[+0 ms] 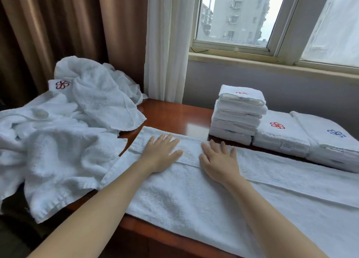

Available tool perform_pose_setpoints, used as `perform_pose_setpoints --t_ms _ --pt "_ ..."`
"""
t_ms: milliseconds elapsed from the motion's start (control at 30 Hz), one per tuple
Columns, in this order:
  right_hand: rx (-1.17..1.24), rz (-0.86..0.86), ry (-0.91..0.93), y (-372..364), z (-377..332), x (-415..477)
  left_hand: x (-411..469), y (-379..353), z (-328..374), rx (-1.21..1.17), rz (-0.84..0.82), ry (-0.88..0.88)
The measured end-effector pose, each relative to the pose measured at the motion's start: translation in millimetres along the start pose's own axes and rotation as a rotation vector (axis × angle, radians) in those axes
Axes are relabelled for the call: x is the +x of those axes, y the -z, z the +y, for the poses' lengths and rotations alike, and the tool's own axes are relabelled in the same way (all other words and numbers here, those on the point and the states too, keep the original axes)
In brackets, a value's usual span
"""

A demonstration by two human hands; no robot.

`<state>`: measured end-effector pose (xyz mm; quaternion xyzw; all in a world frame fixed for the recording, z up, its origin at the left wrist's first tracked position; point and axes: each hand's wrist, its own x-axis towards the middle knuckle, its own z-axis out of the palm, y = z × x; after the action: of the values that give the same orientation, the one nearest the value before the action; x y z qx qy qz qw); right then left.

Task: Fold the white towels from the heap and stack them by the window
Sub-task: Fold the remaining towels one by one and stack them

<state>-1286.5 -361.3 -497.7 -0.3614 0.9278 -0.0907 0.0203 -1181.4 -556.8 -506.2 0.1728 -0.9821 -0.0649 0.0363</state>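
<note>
A long white towel (194, 195) lies spread across the wooden table (171, 114), folded lengthwise with an edge running along its middle. My left hand (162, 153) rests flat on its far part, fingers straight. My right hand (219, 160) lies flat beside it, fingers spread on the same towel. A heap of crumpled white towels (68, 125) with a red emblem fills the left side. A stack of small folded towels (238, 114) stands under the window (233, 15).
Two larger folded towels lie right of the stack, one with a red emblem (277, 133), one with a blue emblem (334, 141). Brown curtains (58, 24) and a white sheer curtain (167, 44) hang behind the table. The table's front edge (165, 232) is near me.
</note>
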Motion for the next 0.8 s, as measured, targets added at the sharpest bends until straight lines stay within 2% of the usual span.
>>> perform_pose_setpoints --t_ms 200,267,333,433,567,800 --pt "0.117 0.139 0.052 -1 2 -6 -9 1 1 -0.168 0.206 0.018" --pt "0.16 0.24 0.121 0 1 -12 -15 2 2 -0.08 0.136 0.055" --pt "0.182 0.263 0.157 3 0 -20 -21 6 2 -0.008 0.0 0.06" --pt "0.179 0.145 0.152 11 -1 -33 -35 20 -2 -0.011 -0.114 0.011" --pt "0.124 -0.051 0.131 18 -2 -66 -75 23 2 -0.014 -0.087 0.047" --pt "0.232 -0.091 0.281 10 -21 -142 -158 14 19 -0.227 -0.086 -0.11"
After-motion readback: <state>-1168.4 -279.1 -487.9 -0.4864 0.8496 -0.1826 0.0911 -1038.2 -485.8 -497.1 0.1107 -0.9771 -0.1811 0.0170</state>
